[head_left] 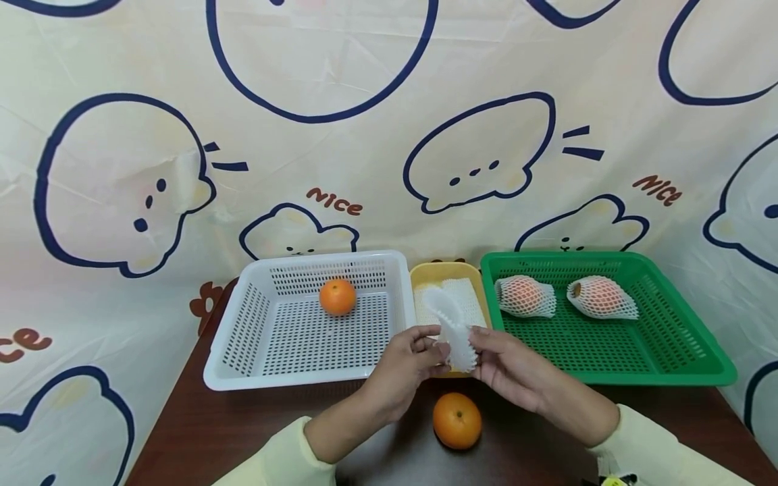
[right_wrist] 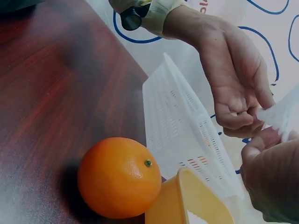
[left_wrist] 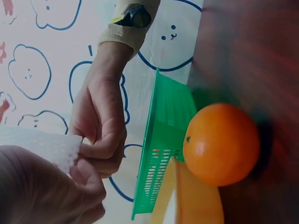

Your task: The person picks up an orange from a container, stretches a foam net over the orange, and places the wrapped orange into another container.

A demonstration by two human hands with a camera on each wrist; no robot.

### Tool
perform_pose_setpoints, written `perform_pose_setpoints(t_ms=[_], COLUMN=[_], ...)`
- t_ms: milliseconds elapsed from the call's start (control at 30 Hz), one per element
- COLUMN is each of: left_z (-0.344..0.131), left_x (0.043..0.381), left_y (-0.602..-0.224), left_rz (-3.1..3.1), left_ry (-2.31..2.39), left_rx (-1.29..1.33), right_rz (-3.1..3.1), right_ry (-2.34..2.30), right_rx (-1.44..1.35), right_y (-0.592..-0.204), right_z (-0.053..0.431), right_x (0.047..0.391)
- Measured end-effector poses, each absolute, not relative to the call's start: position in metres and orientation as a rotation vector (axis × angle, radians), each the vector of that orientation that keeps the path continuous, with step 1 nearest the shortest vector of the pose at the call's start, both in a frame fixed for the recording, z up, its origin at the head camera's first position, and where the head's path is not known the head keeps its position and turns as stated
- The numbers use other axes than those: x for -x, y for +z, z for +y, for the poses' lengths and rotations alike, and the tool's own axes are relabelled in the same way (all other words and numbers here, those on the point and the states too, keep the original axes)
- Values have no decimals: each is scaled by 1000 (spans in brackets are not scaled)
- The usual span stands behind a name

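Observation:
Between both hands a white foam fruit net (head_left: pixel 456 334) is held up above the front of the yellow tray (head_left: pixel 480 287). My left hand (head_left: pixel 404 368) pinches its left edge with thumb and fingers. On the opposite edge, my right hand (head_left: pixel 513 368) pinches the net the same way. The left wrist view shows the net (left_wrist: pixel 44 144) stretched between the two hands. Below them, an orange (head_left: pixel 457 421) without a net sits on the table in front of the yellow tray. More white foam nets lie flat inside that tray.
A white basket (head_left: pixel 292 379) on the left holds one bare orange (head_left: pixel 338 297). On the right, a green basket (head_left: pixel 668 378) holds two fruits in foam nets (head_left: pixel 525 296). A patterned cloth (head_left: pixel 377 148) hangs behind the dark wooden table (head_left: pixel 273 418).

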State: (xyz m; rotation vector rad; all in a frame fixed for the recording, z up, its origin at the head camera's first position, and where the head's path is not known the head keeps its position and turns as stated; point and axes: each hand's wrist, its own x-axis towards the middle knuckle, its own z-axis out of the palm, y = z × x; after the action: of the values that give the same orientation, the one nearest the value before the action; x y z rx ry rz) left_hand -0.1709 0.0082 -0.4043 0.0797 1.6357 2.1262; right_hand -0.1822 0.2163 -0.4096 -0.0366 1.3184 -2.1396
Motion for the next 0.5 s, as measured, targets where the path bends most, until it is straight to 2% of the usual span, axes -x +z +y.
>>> perform_pose_setpoints(t_ms=[267, 500], left_z=[2, -6], left_x=[167, 179], left_y=[-413, -409], left_rz=[1409, 1283], left_ry=[2007, 2335], left_rx=[-89, -214], right_rz=[1019, 964], right_ry=[-2334, -2196], right_rx=[44, 148], right_y=[-408, -424], right_z=[231, 242], right_x=[183, 168])
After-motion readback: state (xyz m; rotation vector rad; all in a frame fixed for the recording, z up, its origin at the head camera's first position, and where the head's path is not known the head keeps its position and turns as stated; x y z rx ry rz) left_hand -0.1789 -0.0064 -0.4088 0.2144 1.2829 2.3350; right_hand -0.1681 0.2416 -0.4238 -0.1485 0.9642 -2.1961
